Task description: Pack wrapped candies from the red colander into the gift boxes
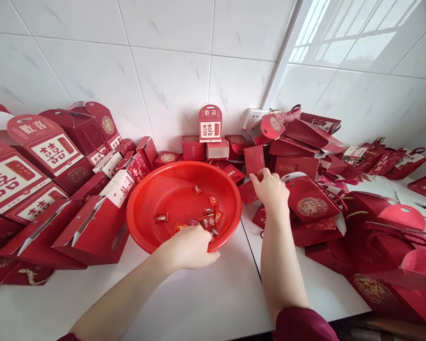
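A red plastic colander basket (184,175) sits on the white table, with several small wrapped candies (208,220) scattered over its bottom, mostly towards the right. My left hand (190,246) is closed at the near rim, thumb outside and fingers over the inner side, seemingly gripping the rim; its fingertips are partly hidden. To the right of the basket, my right hand (271,187) pinches the lower edge of a small red paper gift box (254,159), whose flap stands up. The box's lower part is partly covered by my fingers.
Red gift boxes (92,229) crowd the left side. Small boxes (193,148) and an upright box with white label (210,124) line the tiled wall (173,85). More red boxes and bags (312,201) pile up on the right, near a wall socket (253,117).
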{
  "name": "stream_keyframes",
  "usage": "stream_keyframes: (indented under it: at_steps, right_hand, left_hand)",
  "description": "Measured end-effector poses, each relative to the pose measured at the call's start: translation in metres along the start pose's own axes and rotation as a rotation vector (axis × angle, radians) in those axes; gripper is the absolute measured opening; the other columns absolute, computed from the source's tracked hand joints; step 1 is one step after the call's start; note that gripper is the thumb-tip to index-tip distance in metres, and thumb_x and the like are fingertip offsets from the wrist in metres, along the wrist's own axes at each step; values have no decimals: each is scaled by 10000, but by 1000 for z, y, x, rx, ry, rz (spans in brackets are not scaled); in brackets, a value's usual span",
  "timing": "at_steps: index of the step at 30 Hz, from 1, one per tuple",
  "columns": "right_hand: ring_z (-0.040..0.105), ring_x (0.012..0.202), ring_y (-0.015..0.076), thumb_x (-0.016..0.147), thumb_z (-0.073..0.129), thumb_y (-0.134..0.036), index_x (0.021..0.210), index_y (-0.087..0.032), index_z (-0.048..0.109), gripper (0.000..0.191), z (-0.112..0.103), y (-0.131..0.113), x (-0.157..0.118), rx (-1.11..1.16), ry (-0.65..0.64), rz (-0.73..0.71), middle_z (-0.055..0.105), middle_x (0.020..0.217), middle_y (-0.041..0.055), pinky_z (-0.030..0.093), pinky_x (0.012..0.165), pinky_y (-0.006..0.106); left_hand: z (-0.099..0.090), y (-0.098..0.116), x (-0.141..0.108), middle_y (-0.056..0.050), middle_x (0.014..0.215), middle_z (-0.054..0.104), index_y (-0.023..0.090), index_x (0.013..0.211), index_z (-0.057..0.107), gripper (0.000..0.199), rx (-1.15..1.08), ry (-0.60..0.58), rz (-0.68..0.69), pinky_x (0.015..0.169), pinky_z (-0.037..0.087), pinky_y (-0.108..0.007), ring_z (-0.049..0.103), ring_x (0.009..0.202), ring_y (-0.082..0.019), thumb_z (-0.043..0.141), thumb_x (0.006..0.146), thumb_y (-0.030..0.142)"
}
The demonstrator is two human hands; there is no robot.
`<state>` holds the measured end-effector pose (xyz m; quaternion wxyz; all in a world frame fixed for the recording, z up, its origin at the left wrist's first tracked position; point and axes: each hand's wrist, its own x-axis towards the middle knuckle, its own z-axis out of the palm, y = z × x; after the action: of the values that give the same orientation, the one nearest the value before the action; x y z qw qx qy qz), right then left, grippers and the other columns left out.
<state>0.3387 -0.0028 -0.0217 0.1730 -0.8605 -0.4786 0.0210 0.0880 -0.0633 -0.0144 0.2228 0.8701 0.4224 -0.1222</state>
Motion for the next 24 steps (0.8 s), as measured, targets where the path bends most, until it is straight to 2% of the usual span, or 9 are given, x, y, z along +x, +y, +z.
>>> stream_keyframes:
  at_steps: [5,10,13,15,16,19,21,24]
  right_hand:
    - [569,1108,401,985,407,-526,1192,-247,584,389,-30,-2,-25,73,143,11,594,1257,152,496,790,500]
    - [551,1108,364,938,515,-548,1146,-279,617,355,-53,3,-47,255,388,-124,640,1197,105,502,793,498]
    - [597,1051,297,921,577,-520,1139,-293,625,319,-65,7,-61,490,454,-256,664,1157,75,502,856,479]
    - [622,1037,262,927,596,-483,1157,-301,616,294,-72,8,-70,626,422,-372,671,1155,61,502,894,448]
    - [628,1043,250,930,604,-461,1165,-304,611,282,-75,7,-75,672,389,-437,671,1162,55,502,911,432]
    - [629,1086,233,934,623,-395,1172,-296,588,261,-76,-2,-84,787,250,-649,657,1190,54,503,950,400]
    - [591,1183,235,936,625,-352,1158,-283,572,238,-70,-14,-86,870,110,-809,628,1240,64,485,1001,393]
    - [510,1299,231,945,615,-290,1040,-263,594,101,-52,-37,-85,881,-176,-1068,602,1269,58,427,1081,384]
  left_hand:
    - [1,1,0,-140,861,705,181,816,690,400,13,-7,-5,669,506,-438,678,805,-360,453,845,502]
    - [-5,-2,-7,-132,853,707,191,825,711,538,-18,-53,-6,667,501,-424,673,803,-352,435,854,652]
    - [-18,-12,-17,-111,983,731,240,949,747,617,-131,-77,9,736,511,-414,685,879,-331,382,871,732]
    - [-28,-21,-23,-69,1145,724,304,1132,723,602,-268,-5,27,866,506,-405,680,1016,-305,355,906,724]
    - [-33,-25,-26,-48,1238,697,329,1233,677,592,-350,69,33,939,489,-393,660,1101,-288,346,924,711]
    - [-46,-40,-31,-30,1437,575,324,1424,515,605,-558,373,-1,1071,431,-363,547,1306,-254,326,963,668]
    - [-51,-51,-33,-29,1466,548,312,1457,465,597,-619,519,-21,1106,411,-365,497,1361,-250,331,976,640]
    - [-57,-70,-35,-29,1441,570,306,1436,470,582,-637,620,-62,1104,427,-379,524,1334,-259,440,948,621]
